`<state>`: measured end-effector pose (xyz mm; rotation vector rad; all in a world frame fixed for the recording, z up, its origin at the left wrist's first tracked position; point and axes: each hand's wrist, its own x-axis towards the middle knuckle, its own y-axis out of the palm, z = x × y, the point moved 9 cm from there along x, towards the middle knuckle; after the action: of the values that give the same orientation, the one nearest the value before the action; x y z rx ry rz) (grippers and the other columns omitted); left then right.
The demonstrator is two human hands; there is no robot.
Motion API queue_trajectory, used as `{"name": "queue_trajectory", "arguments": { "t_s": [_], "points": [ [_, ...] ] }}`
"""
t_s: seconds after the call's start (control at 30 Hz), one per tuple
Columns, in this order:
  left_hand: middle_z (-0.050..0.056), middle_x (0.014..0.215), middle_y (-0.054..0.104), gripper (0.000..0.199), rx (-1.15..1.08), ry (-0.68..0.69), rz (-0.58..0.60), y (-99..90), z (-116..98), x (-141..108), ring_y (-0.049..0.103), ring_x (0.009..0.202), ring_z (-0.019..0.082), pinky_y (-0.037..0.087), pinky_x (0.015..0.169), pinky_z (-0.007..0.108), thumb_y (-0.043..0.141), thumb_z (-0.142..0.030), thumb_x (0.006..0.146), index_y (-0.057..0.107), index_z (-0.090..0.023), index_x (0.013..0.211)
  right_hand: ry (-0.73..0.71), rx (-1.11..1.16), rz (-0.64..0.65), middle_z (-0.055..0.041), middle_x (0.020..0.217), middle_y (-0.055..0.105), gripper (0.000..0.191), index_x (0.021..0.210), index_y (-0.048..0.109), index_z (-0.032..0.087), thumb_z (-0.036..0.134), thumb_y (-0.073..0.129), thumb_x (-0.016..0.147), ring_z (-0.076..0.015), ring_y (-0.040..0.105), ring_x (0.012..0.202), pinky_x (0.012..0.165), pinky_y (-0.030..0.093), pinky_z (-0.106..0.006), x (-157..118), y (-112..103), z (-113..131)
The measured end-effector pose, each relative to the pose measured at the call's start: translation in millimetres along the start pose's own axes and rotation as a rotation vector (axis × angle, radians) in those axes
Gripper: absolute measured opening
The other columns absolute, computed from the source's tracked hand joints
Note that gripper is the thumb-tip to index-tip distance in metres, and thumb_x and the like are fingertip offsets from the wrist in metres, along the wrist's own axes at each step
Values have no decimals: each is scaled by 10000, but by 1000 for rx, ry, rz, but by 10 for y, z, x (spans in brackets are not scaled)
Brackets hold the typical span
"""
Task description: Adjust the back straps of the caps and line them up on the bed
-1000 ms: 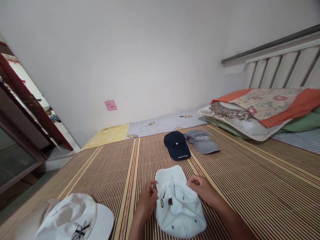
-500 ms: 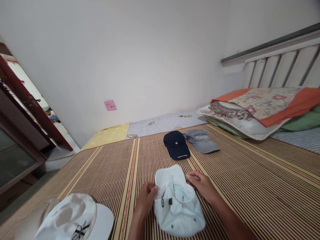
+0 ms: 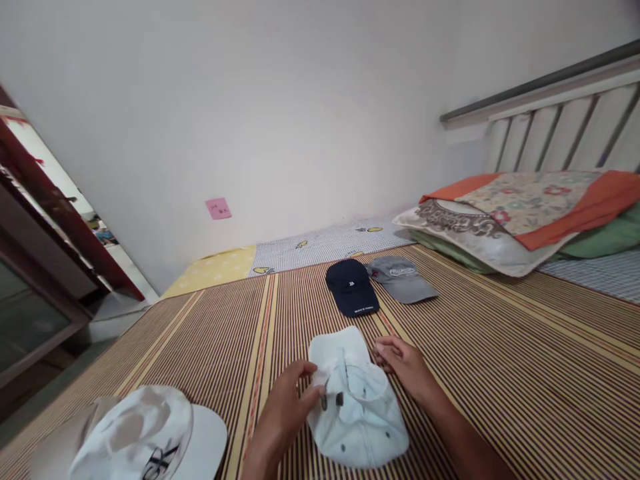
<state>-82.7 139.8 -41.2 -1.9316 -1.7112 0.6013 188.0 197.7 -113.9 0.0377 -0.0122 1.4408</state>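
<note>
A pale blue baseball cap (image 3: 363,427) lies underside up in front of me, its brim pointing away and its back strap with a dark buckle in view. At the cap's left edge, near the buckle, my left hand (image 3: 287,403) has its thumb and fingers closed on the fabric. My right hand (image 3: 403,367) is just right of the brim, fingers loosely bent, with a small gap between it and the cap. Beyond the brim sit a navy cap (image 3: 353,290) and a grey cap (image 3: 404,280), side by side and touching.
At the lower left, a white cap with black letters (image 3: 135,433) overlaps a beige cap (image 3: 63,437). The striped mat (image 3: 500,373) covers the bed. Pillows (image 3: 530,207) are stacked at the right by the headboard. A wall stands behind, bearing a pink note (image 3: 218,208).
My left hand has shifted its thumb over the cap's edge beside the buckle. My right hand has drawn slightly away from the brim. The cap stays nearly in place.
</note>
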Motion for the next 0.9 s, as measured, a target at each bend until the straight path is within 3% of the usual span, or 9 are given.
{"name": "queue_trajectory", "arguments": {
  "t_s": [0.17,0.27,0.33,0.4,0.5,0.63,0.8,0.9],
  "points": [
    [89,1202,723,319,36,-62,13,67,-62,-84,622,1161,325,434,982,398,739,-252,698,717,-251,1016,-108,-14,-124,-142,961,773,449,985,662,197,581,671,754,-306,746,946,867,583,-417,-103,-107,251],
    [98,1165,716,381,61,-87,-6,143,-16,-59,634,1092,339,448,915,393,794,-226,633,739,-256,1008,-242,-100,-133,-121,985,776,331,1012,666,225,524,621,877,-295,735,965,864,573,-384,-312,-18,580],
    [102,1115,707,374,125,-106,-8,205,57,-24,641,1031,336,446,882,396,799,-198,609,740,-243,975,-371,-226,-39,-106,981,775,246,1022,677,241,446,560,957,-274,734,930,829,568,-357,-489,193,819],
    [105,1057,703,305,210,-78,6,272,106,17,633,1028,334,435,896,402,763,-143,606,725,-219,899,-467,-400,144,-95,1005,767,189,1053,678,244,340,528,989,-256,727,940,834,554,-346,-672,519,939],
    [121,1059,697,228,278,36,36,346,97,57,604,1098,322,413,957,400,672,-76,635,681,-196,829,-480,-768,336,-104,1077,756,206,1097,682,215,162,584,924,-285,713,1023,883,530,-376,-857,920,805],
    [118,1075,679,213,265,37,48,296,100,49,600,1070,283,417,929,374,575,-61,692,640,-197,843,-360,-1074,344,-156,1039,778,223,1005,722,167,50,620,845,-339,719,1028,901,503,-404,-857,1023,480],
    [84,1055,697,206,141,-6,60,156,129,-3,622,1046,271,419,895,357,546,-126,757,642,-215,916,-308,-1042,357,-111,879,775,171,824,676,195,49,587,823,-279,721,854,727,452,-332,-742,846,447],
    [60,945,695,131,58,-18,43,48,156,-28,623,949,261,418,815,339,520,-175,784,627,-222,843,-219,-704,417,-45,810,733,80,796,633,219,142,611,795,-222,679,775,653,420,-289,-630,676,518]
  ]
}}
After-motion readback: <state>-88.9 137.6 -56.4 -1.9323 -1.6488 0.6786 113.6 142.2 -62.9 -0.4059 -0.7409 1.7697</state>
